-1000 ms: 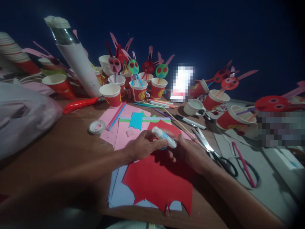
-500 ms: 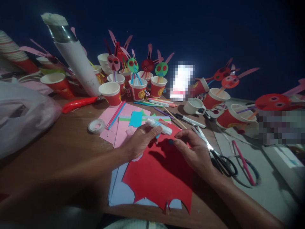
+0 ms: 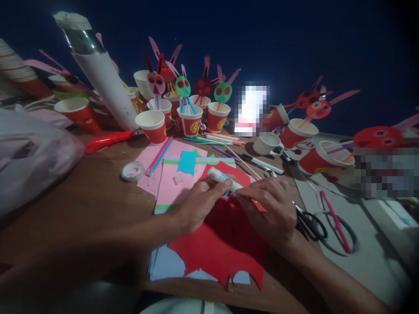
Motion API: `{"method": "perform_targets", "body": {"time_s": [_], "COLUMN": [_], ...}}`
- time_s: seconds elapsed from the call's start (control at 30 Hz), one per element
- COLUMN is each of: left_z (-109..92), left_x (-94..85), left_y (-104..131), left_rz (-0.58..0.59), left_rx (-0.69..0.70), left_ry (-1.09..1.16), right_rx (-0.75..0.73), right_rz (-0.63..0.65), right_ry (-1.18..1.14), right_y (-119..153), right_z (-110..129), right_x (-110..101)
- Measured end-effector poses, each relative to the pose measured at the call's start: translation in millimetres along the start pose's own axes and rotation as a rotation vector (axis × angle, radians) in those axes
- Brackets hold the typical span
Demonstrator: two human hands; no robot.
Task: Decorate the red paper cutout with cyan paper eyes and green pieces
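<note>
My left hand (image 3: pixel 204 198) is closed around a white glue stick (image 3: pixel 218 175), its thumb lying along the barrel. The stick slants down to the right, over a red paper sheet (image 3: pixel 225 244) with round cuts along its edges. At the stick's lower right end, the pinched fingers of my right hand (image 3: pixel 270 205) meet it; what lies between them is hidden. A bit of light blue (image 3: pixel 226 194) shows below the left thumb. Black-handled scissors (image 3: pixel 310 224) lie beside my right wrist, their blades mostly covered by the hand.
Pink paper (image 3: pixel 173 183), a blue paper piece (image 3: pixel 187 162) and a tape roll (image 3: pixel 132 171) lie left. Markers (image 3: pixel 219 139) and a white mug (image 3: pixel 266 144) are beyond. Red paper cups (image 3: pixel 150 126) with paper faces line the back. A plastic bag (image 3: pixel 36 161) sits far left.
My right hand has moved left to the glue stick's end, and the small dark piece in its fingertips is now hidden. My left hand has shifted slightly right with the stick.
</note>
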State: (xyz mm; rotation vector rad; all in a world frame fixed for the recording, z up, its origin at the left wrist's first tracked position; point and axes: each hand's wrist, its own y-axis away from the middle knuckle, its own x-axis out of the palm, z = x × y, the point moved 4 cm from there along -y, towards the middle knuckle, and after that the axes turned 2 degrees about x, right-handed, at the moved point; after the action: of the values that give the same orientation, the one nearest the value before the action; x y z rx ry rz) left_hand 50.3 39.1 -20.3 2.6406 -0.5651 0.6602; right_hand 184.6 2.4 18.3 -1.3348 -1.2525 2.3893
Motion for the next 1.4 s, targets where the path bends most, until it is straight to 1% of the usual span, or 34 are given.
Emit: {"method": "perform_targets", "body": {"time_s": [0.27, 0.43, 0.53, 0.63, 0.7, 0.77, 0.83, 0.9, 0.97, 1.03, 1.13, 1.2, 1.27, 1.33, 1.4], "left_z": [3, 1, 1, 3, 3, 0, -11, -29, -48, -63, -76, -80, -83, -85, -86], "left_x": [0.6, 1.7, 1.4, 1.6, 1.1, -0.3, -3.1, -8.5, -18.2, -34.6, -63.1, -82.0, -98.5, -108.2, -110.9], "left_y": [2, 2, 2, 2, 2, 1, -1, -4, -8, -12, -15, -13, -10, -8, -7], "left_rz": [0.015, 0.082, 0.091, 0.106, 0.099, 0.08, 0.069, 0.072, 0.073, 0.018, -0.031, -0.09, -0.186, -0.248, -0.276], "left_rx": [-0.017, 0.031, 0.031, -0.004, -0.03, -0.046, -0.031, 0.042, 0.125, 0.179, 0.213, 0.25, 0.271, 0.296, 0.313], "left_ry": [-0.092, -0.138, -0.137, -0.095, -0.049, -0.033, -0.082, -0.183, -0.295, -0.392, -0.546, -0.695, -0.793, -0.831, -0.849], "right_rx": [-0.035, -0.059, -0.08, -0.085, -0.083, -0.06, 0.025, 0.181, 0.361, 0.523, 0.696, 0.768, 0.817, 0.846, 0.854], "right_rz": [0.015, 0.027, 0.036, 0.047, 0.052, 0.058, 0.068, 0.059, 0.039, 0.034, 0.053, 0.057, 0.067, 0.073, 0.073], "right_ry": [-0.04, -0.053, -0.056, -0.091, -0.129, -0.175, -0.259, -0.37, -0.477, -0.564, -0.682, -0.733, -0.765, -0.782, -0.787], "right_y": [-1, -3, -3, -2, -1, -1, -2, -2, 0, 4, 12, 16, 18, 19, 18], "right_z": [3, 5, 6, 6, 6, 7, 5, -2, -11, -20, -31, -35, -37, -38, -38], "right_x": [-2, -1, -1, -2, -2, -3, -3, -2, 0, 4, 13, 17, 21, 24, 25]}}
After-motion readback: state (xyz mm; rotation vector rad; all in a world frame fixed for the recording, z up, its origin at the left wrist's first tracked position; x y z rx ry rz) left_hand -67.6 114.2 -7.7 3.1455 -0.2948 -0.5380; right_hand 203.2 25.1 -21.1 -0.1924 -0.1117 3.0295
